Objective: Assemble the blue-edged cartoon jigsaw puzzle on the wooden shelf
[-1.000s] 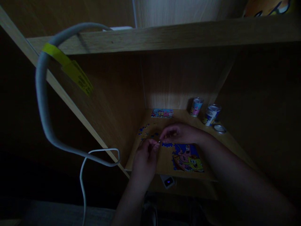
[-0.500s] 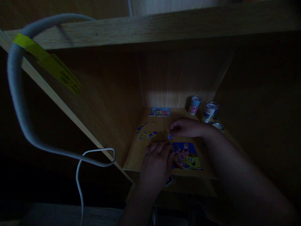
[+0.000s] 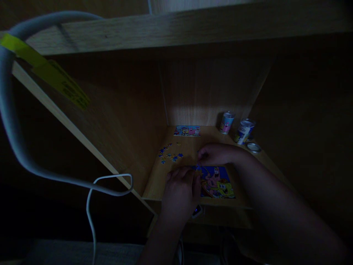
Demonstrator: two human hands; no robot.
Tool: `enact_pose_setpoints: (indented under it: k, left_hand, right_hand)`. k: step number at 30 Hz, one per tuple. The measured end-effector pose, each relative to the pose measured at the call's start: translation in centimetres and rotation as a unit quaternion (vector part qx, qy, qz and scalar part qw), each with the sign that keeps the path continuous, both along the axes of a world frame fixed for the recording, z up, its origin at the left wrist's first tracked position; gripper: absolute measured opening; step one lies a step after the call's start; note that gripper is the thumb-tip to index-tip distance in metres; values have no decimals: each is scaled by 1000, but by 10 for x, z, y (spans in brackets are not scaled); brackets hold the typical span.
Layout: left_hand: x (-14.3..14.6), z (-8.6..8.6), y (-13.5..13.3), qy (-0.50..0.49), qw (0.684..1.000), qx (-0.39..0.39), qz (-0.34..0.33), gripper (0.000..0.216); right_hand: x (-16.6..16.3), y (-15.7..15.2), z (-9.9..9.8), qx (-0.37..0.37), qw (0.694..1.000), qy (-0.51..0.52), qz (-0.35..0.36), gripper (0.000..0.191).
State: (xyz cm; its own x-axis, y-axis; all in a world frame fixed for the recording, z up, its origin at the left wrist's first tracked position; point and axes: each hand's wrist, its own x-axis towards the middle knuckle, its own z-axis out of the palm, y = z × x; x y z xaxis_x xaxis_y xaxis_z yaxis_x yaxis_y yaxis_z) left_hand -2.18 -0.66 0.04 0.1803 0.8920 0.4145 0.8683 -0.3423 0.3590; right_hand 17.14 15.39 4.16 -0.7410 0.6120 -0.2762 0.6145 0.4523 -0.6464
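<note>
A partly assembled jigsaw puzzle (image 3: 216,184) with pink and yellow cartoon figures on blue lies near the shelf's front edge. My left hand (image 3: 180,189) rests palm down at its left side, fingers stretched out and covering part of that edge. At the puzzle's upper left corner, my right hand (image 3: 209,154) pinches a small blue puzzle piece (image 3: 199,167), which touches or nearly touches the puzzle. Several loose puzzle pieces (image 3: 174,158) in blue and yellow are scattered to the left, beyond my left hand.
A finished cartoon picture strip (image 3: 187,130) lies by the back wall. Two printed cans (image 3: 226,123) (image 3: 244,131) stand at the back right, with a round lid (image 3: 253,147) nearby. A white cable (image 3: 16,147) with a yellow tag (image 3: 52,75) loops at left, before the upper board (image 3: 176,29).
My right hand has moved slightly toward me, bringing the blue piece down to the puzzle's upper left corner. My left hand has shifted slightly left, and the whole view has shifted a little.
</note>
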Motion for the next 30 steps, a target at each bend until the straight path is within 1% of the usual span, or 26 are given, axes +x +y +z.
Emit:
enact_pose_setpoints:
  k: [11,16,24,30]
  left_hand:
    - [-1,-1,-1,-5,1000,1,-2,11]
    - [-1,0,0,-5,1000,-7,-6,10]
    - [-1,0,2,-8,1000,3,-12,10]
    - [-1,-1,1,-9,1000,5,-19,11]
  right_hand:
    - [0,2,-6,-1,1000,-1,3,30]
    - [-2,1,-5,0,1000,-6,-5,28]
    - [-2,0,-5,15,1000,-11,-18,24]
    - [-2,0,-4,16,1000,-20,-14,22]
